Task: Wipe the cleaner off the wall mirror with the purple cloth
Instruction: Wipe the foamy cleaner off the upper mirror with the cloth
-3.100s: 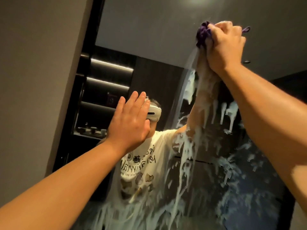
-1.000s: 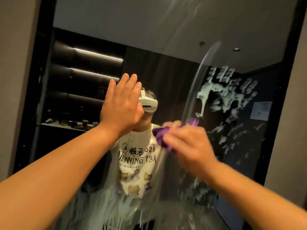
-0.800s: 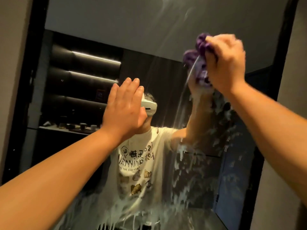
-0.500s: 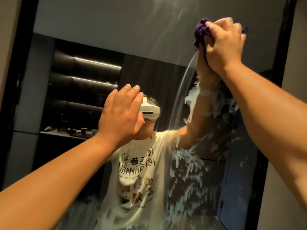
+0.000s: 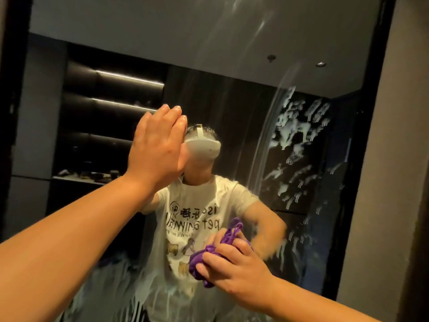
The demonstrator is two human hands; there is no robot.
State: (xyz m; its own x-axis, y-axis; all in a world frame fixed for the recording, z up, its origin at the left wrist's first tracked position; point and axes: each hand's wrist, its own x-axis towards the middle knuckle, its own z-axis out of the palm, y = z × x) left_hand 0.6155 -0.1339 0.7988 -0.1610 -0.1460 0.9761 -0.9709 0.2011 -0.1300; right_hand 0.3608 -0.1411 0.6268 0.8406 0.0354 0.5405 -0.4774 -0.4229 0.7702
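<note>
Mirror (image 5: 139, 26) centre wiped; foam (image 5: 292, 131) remains at 2 and 6 o'clock. Right hand (image 5: 234, 268) grips cloth (image 5: 199, 261); left hand (image 5: 157, 147) flat, open.

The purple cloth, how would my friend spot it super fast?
Find the big wall mirror with its dark frame. Look low and right of middle, where the right hand presses on the glass. The purple cloth is bunched in those fingers, the only bright purple thing among white streaks.
</note>
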